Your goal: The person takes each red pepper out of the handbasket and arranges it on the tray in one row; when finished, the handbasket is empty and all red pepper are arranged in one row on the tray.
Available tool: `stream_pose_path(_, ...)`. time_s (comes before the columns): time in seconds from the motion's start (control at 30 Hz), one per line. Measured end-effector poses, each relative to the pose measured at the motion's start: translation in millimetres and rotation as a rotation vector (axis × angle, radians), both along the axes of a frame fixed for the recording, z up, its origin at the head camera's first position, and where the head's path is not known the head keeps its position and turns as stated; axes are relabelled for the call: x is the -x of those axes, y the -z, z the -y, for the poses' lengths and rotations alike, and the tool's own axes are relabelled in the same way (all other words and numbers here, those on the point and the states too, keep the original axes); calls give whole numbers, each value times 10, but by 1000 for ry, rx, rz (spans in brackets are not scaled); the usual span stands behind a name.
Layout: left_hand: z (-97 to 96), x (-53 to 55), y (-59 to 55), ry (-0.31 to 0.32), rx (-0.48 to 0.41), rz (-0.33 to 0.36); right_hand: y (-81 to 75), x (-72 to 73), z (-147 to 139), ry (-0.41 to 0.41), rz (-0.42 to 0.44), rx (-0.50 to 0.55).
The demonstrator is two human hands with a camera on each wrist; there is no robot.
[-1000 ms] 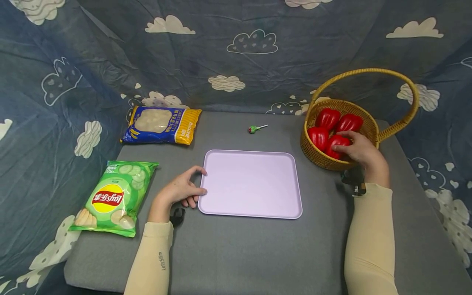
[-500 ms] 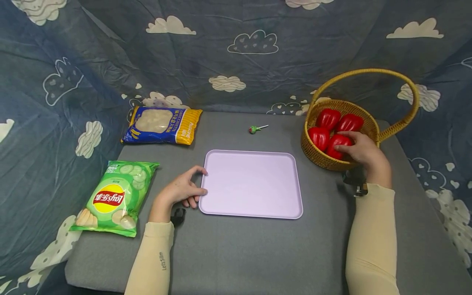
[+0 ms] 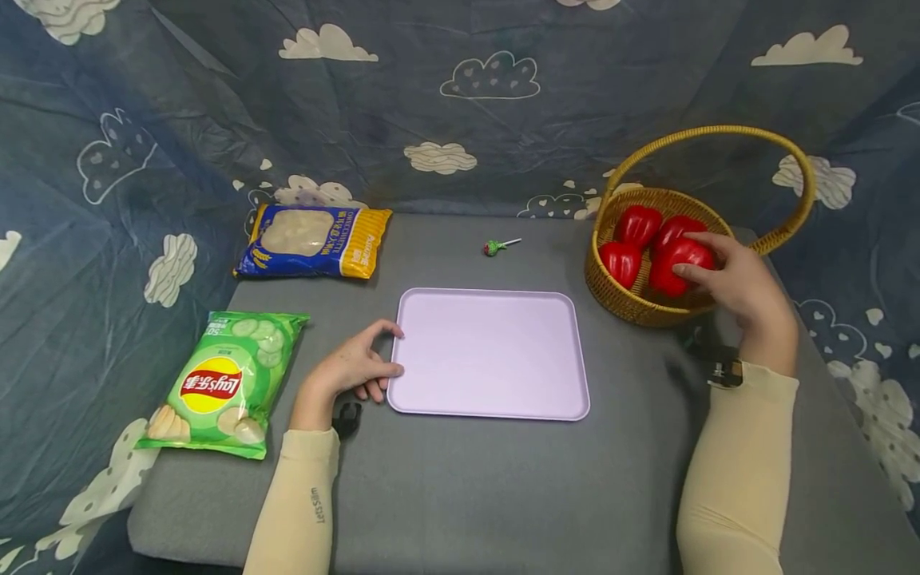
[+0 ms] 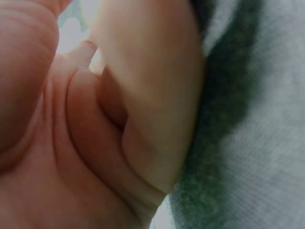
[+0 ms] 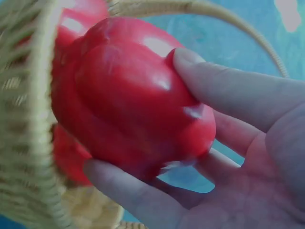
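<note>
A: Holding anything on the right?

B: Yep. Gripping a shiny red bell pepper (image 5: 131, 95) between the thumb and fingers of the right hand (image 3: 743, 279). Located at the front right of the opening of a round golden-brown wicker basket (image 3: 628, 307) with a tall arched handle, near three more shiny red bell peppers (image 3: 621, 264). Can't tell if touching those.

A: And on the left?

B: Holding the left edge of a flat rectangular lilac tray (image 3: 489, 355) with bent fingers of the left hand (image 3: 350, 363), thumb and index over the rim. All on a grey tabletop (image 3: 460, 487).

A: Spotting anything else?

B: Seeing a tiny green-wrapped lollipop (image 3: 492, 249) with a white stick behind the tray, a blue-and-yellow plastic pasta bag (image 3: 309, 238) at back left, plus a puffy green Lay's chip bag (image 3: 226, 383) left of the left hand.
</note>
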State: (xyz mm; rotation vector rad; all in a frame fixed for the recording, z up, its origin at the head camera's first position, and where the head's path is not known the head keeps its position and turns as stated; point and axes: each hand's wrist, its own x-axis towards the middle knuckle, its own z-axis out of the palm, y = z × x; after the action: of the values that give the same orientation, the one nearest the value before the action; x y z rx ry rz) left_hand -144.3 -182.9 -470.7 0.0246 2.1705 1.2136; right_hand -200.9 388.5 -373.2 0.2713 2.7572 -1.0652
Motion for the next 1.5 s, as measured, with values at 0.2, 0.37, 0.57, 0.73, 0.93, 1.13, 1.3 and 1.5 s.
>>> stream_pose_path(0.2, 20, 12, 5, 7, -15, 2, -173, -83, 237, -27, -78, 62)
stream_pose_path(0.37, 37, 18, 5, 19, -23, -7, -272, -103, 540, -89, -125, 125)
stream_pose_path(0.57, 34, 10, 10, 24, -18, -3, -298, -74, 959, -164, -136, 169)
stream_pose_path(0.73, 38, 6, 13, 20, -13, -1, -233, -3, 1340, -221, -120, 267)
stream_pose_path(0.93, 40, 20, 17, 15, -13, 5, -137, 84, 1780, -306, -64, 358)
stream_pose_path(1.13, 25, 19, 10, 14, -23, 5, -5, 157, 2135, -389, -21, 364)
stream_pose_path(1.3, 18, 2, -8, 15, -33, -5, 93, 177, 2428, -443, -6, 397)
stream_pose_path(1.5, 21, 13, -13, 14, -13, 4, 232, 193, 2720, -497, 18, 404)
